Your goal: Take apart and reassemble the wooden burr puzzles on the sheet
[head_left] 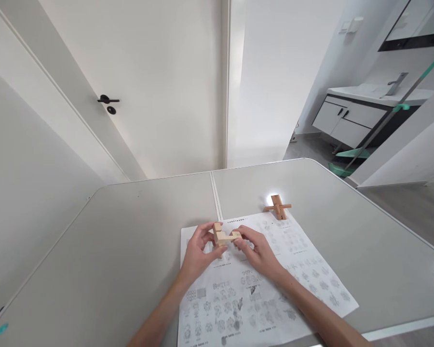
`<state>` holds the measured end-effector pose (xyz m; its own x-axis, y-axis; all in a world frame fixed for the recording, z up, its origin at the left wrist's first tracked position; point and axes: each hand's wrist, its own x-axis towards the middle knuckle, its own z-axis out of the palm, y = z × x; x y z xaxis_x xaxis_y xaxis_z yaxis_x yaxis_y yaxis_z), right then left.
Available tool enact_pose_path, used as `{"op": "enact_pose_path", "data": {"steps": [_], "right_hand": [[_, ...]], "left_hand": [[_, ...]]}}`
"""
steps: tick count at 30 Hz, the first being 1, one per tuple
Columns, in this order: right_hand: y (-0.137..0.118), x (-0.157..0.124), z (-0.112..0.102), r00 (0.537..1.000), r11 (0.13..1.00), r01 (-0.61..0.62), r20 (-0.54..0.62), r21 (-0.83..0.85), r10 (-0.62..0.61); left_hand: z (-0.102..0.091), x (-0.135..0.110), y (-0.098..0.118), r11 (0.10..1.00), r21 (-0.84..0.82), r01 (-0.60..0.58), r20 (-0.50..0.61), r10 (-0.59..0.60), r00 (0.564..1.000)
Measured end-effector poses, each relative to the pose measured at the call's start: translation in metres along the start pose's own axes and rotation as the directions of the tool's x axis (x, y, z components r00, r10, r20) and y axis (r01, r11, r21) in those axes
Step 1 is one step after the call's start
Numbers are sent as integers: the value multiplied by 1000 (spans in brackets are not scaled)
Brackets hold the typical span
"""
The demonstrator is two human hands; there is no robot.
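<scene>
A pale wooden puzzle piece (224, 235), an assembly of notched bars, is held just above a printed instruction sheet (260, 284) on the grey table (112, 250). My left hand (198, 250) pinches its left end with thumb and fingers. My right hand (256, 250) grips its right end, fingers curled round it. A darker wooden cross-shaped puzzle (277, 206) stands on the table beyond the sheet's far edge, apart from both hands.
The table has a seam (215, 197) running away from me and rounded far corners. Behind it are a white door with a black handle (107, 100) and, at the right, a vanity with sink (361, 111) and a green mop (350, 161).
</scene>
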<state>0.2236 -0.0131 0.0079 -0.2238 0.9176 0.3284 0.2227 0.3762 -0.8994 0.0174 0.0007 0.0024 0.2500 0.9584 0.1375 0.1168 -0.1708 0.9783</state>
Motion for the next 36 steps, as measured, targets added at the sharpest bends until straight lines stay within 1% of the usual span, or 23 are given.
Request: {"op": "enact_pose_path", "data": {"steps": [2,4,5,8,11,14,17,20,23,25,26,28,30,32,34,36], "right_hand": [[-1,0,-1,998,995,-62,-21,78,64],[1,1,-1,990,979,-124,-50,165,134],[2,1,-1,984,968,-151,-60,201,166],[7,2,1,970,944,-205,-76,260,232],[9,3,2,962,933,-229,-81,278,260],[10,3,2,954,923,-249,-92,292,287],[9,4,1,947,919,-263,-101,293,304],[9,5,0,948,917,-258,-104,303,301],[8,5,0,949,918,-252,-106,307,296],[8,5,0,949,920,-255,-107,297,298],[9,5,0,948,921,-256,-110,293,298],[10,5,0,949,922,-252,-113,295,296],[11,4,0,950,919,-251,-105,304,295],[11,4,0,952,913,-256,-79,317,294],[10,4,0,958,908,-253,-48,335,284],[9,3,0,963,904,-246,-21,349,270]], "left_hand": [[-9,4,-3,979,201,-39,-74,55,996],[-19,8,-6,913,407,-13,-135,74,988],[-24,10,-8,881,474,-6,-152,89,984],[-36,13,-13,798,600,-61,-106,155,982],[-41,13,-18,709,697,-107,-54,201,978],[-43,12,-22,660,743,-109,-27,192,981],[-43,11,-19,661,740,-126,11,176,984],[-41,9,-12,657,725,-205,123,170,978],[-36,8,-7,617,724,-308,260,169,951],[-33,7,-5,599,720,-350,301,185,936],[-31,6,-4,608,707,-361,306,197,931],[-27,5,-1,679,645,-350,287,210,935],[-24,4,3,785,548,-288,238,183,954],[-22,3,6,863,460,-208,186,135,973],[-19,2,7,897,410,-167,152,113,982],[-18,1,7,904,393,-170,125,131,983]]}}
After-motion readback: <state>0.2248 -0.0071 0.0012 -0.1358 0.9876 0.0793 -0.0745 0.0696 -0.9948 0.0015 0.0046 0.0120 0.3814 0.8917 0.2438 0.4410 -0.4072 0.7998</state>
